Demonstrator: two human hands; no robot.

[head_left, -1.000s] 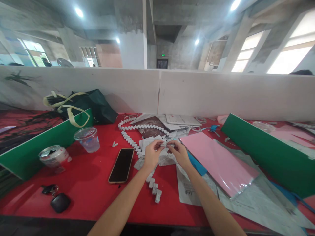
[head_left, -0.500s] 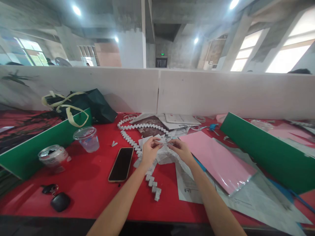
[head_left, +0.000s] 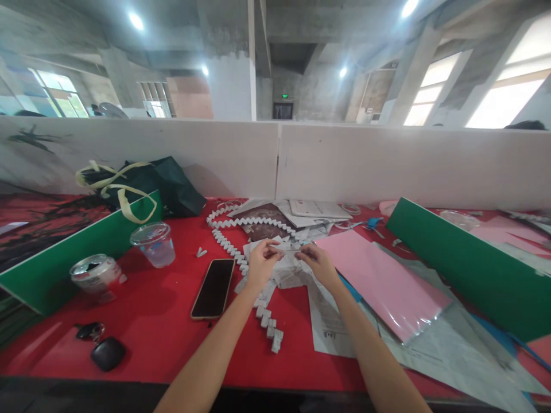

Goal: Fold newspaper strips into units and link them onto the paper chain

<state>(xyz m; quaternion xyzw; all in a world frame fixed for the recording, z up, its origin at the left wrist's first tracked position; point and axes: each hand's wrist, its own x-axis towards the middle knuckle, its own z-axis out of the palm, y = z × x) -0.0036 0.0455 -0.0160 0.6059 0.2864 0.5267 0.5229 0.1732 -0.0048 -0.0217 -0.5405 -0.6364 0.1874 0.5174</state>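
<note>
The red table [head_left: 155,321] bears a zigzag chain [head_left: 228,245] and 1 phone [head_left: 213,288].

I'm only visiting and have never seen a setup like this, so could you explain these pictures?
No machine here: the left hand and right hand are a person's own, bare. One camera, worn on that person's head, looks forward and down. On the red table lie a zigzag white chain, loose papers, a phone and a glossy pink packet; a can and a cup stand to the left. Both hands are close together over the papers and seem to pinch something too small to make out.
</note>
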